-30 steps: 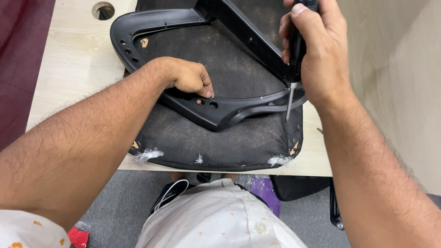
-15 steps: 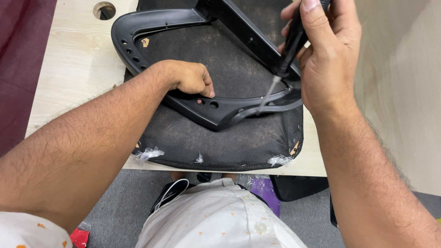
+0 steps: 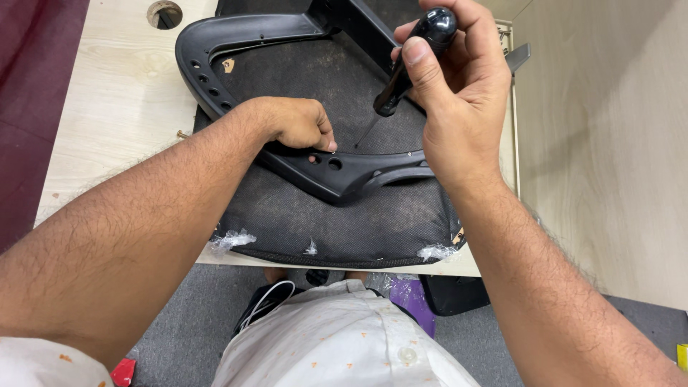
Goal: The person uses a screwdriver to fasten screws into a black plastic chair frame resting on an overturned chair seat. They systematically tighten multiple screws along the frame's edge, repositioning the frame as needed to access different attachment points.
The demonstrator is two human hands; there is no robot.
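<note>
The fingers of the right hand [image 3: 459,93] are wrapped tight around the black handle of a screwdriver [image 3: 408,64], thumb laid along the handle's near side, the rounded butt poking out at the top of the fist. The thin metal shaft slants down and to the left, its tip hanging just above the black plastic armrest bracket [image 3: 344,172], close to the left hand's fingertips. The left hand [image 3: 297,123] is curled into a loose fist, fingers pressed together, its fingertips resting on the bracket just beside two round holes; whether they pinch a small screw cannot be told. The bracket curves from the far left around to the near middle and lies on an upturned chair seat [image 3: 344,222], covered in dusty black fabric with scraps of clear plastic at its near edge. The seat rests on a pale wooden table [image 3: 107,122] that has a round cable hole at its far left. A small screw [image 3: 183,134] lies on the table left of the seat. To the right stands a light wooden panel [image 3: 609,143].
</note>
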